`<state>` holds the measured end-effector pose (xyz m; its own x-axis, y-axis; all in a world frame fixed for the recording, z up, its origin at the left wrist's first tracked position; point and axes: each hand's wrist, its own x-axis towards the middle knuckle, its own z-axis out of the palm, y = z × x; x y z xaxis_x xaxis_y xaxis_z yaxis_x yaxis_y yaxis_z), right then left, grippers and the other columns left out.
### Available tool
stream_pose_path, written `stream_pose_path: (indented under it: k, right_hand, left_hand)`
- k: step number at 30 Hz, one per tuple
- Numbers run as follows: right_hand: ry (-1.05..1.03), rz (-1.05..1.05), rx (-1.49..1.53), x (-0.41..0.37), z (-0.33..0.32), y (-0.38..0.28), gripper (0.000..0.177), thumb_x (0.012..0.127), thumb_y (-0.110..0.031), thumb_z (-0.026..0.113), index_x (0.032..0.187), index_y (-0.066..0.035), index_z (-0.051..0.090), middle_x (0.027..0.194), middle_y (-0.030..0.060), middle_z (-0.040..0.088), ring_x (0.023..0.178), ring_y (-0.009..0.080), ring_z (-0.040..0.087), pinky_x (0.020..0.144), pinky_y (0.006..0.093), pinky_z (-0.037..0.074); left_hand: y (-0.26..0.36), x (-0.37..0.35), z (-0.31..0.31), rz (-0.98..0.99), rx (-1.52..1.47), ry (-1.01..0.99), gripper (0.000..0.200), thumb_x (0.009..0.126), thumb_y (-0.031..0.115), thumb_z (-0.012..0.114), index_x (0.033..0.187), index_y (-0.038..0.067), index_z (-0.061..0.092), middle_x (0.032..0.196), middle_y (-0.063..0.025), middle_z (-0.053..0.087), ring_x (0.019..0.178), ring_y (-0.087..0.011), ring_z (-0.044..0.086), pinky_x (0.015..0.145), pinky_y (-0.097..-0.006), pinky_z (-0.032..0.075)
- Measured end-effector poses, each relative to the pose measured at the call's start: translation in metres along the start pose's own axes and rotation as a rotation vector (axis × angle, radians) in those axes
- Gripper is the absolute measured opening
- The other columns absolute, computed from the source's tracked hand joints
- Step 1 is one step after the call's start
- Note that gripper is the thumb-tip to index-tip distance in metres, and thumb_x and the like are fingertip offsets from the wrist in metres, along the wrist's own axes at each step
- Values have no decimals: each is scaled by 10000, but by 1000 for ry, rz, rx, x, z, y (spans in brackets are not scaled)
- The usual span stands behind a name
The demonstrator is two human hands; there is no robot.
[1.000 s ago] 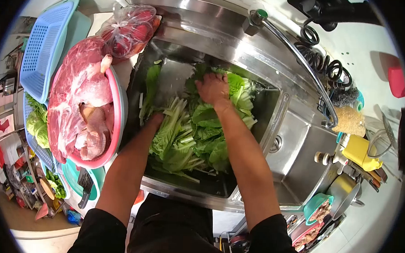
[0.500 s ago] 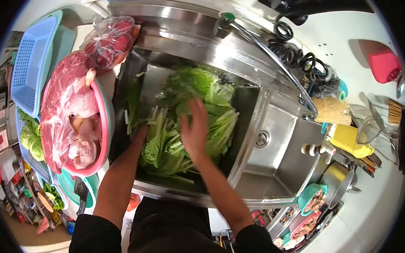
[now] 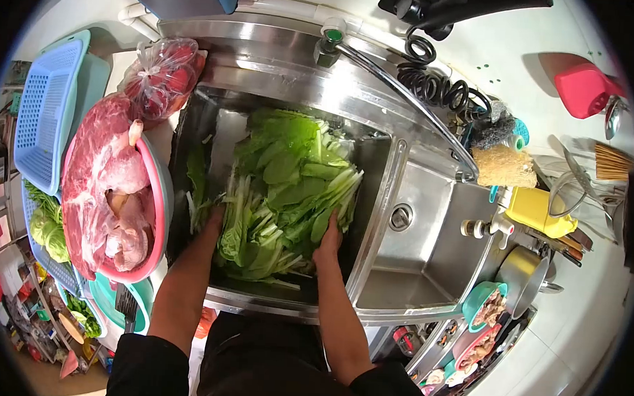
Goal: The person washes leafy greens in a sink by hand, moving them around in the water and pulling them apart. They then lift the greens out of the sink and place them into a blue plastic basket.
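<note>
A heap of leafy greens [image 3: 282,175] with pale stalks lies in the dark, wet left sink basin [image 3: 368,200]. My left hand [image 3: 215,220] reaches in at the heap's left edge, touching the stalks; its fingers are hidden by greens and shadow. At the right edge, my right hand [image 3: 328,244] rests against the leaves with its visible fingers stretched upward along them, the tips partly covered. A few loose leaves [image 3: 196,170] lie by the basin's left wall.
Left of the sink stand a pink basin [image 3: 162,212] of raw meat [image 3: 102,181], a bag of red produce [image 3: 163,78] and a blue basket [image 3: 46,115]. The faucet spout [image 3: 406,103] angles over the right basin [image 3: 430,210]. A yellow jug [image 3: 539,211] stands farther right.
My right hand has moved from over the middle of the greens down and right to their right edge. My left hand stays at the left edge. The view has shifted slightly.
</note>
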<state>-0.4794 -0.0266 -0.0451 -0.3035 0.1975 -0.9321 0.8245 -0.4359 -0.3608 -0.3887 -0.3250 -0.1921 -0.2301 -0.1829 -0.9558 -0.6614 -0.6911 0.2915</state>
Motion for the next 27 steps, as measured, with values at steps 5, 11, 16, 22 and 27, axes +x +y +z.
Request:
stream_pose_path:
  k: [5,11,16,22,27]
  right_hand:
    - [179,8,-168,18,15,-17,924,842,-573,673,1494,-24,318,1498,150,370,1348,303,374,1087,471,332]
    - [-21,-98,-238,49,22,-39,837,852,-541,671,1460,-35,399,1519,149,351,1367,320,357,1103,502,295]
    - [-101,-316,-351,69,35,-56,871,824,-467,736,1470,-15,367,1474,144,418,1310,298,422,1060,416,354]
    - [-64,-555,-574,58,52,-72,697,866,-379,713,1410,-29,453,1392,142,509,1250,294,499,1021,384,390]
    - [100,-634,-924,12,33,-67,751,903,-363,659,1492,-28,334,1455,197,452,1333,331,444,1070,390,361]
  left_hand:
    - [-11,-6,3,-79,-107,-38,515,1013,405,328,1424,121,455,1454,-142,461,1283,-362,459,1080,-512,354]
    - [-18,-48,26,-182,-216,-42,520,1014,414,326,1424,121,454,1456,-142,458,1285,-362,455,1083,-513,351]
    - [-20,-82,42,-245,-255,-24,523,1015,421,324,1424,121,453,1457,-142,455,1286,-362,452,1085,-514,347]
    - [-102,8,-24,-47,-345,-317,561,991,470,375,1414,113,462,1439,-159,466,1262,-361,477,1072,-497,362]
    - [-83,-38,-20,193,248,73,591,980,459,459,1430,77,436,1435,-188,457,1290,-351,454,1076,-438,350]
